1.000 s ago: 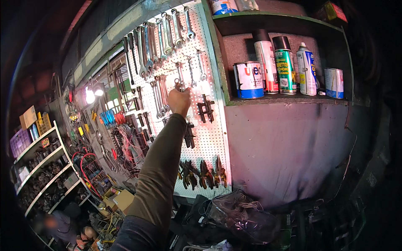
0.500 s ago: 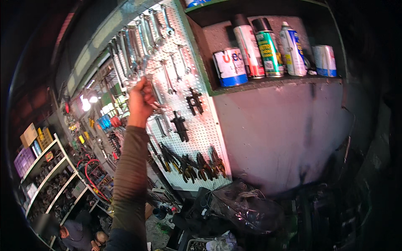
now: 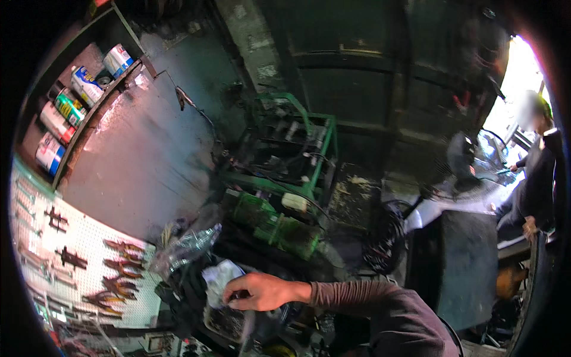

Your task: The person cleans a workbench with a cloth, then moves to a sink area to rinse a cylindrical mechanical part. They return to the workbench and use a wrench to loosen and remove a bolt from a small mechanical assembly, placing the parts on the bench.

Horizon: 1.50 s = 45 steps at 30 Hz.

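Observation:
My right hand [image 3: 262, 291] reaches in from the lower right, its brown sleeve pulled to the wrist. Its fingers are curled, thumb toward the index finger. A pale blurred streak runs down below the hand; whether it is something held I cannot make out. Right beside the fingertips lies a crumpled white rag [image 3: 219, 278], on top of dark clutter. Under it a grey tray [image 3: 223, 324] with small parts shows in part. My left hand is out of view.
At left are a white pegboard [image 3: 68, 250] with pliers [image 3: 122, 271] and wrenches, and a shelf of cans [image 3: 70, 107]. Beyond the hand stands a green metal frame [image 3: 330, 143]. To the right are a dark cabinet [image 3: 470, 262], a fan [image 3: 464, 160] and another person [image 3: 535, 178].
The view has swung right and tilted, so the pegboard now sits at lower left. Earlier, a hand of mine was up at the hanging wrenches; now my right hand is by the white rag.

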Each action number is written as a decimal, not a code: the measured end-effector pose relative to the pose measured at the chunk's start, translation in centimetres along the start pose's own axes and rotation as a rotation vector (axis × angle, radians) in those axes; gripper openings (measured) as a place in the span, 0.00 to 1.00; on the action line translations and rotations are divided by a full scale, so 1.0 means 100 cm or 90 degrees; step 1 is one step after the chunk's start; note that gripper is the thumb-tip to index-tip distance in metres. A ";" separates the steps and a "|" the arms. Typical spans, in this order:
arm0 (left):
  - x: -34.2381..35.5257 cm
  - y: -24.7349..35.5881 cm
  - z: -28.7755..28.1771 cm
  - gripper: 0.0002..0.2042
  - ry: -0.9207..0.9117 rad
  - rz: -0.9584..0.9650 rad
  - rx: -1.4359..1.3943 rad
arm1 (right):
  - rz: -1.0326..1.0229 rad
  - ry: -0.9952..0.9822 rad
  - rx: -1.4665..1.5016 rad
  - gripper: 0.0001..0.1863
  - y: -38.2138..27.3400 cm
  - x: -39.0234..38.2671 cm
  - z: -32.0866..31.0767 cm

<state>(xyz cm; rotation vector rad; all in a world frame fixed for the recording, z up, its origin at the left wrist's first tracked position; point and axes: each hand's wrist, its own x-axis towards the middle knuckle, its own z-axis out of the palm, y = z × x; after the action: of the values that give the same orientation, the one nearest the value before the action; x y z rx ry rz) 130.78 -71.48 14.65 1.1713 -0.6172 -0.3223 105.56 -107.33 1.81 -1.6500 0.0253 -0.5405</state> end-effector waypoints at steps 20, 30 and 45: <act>-0.456 0.006 -0.027 0.15 -0.106 -0.394 -0.136 | 0.352 0.906 -0.591 0.07 -0.166 -0.666 0.201; -0.578 -0.041 -0.084 0.13 0.006 -0.598 -0.055 | 0.416 0.877 -0.438 0.09 -0.137 -0.757 0.243; -0.759 -0.061 0.012 0.07 -0.128 -0.714 0.168 | 0.571 0.079 0.383 0.22 -0.050 -0.659 0.385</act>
<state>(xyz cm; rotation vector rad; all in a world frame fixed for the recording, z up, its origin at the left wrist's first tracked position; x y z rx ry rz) 70.34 -33.63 -12.09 1.6750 -0.1054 -1.3483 59.48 -49.36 -17.25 -0.8740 0.6066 0.0551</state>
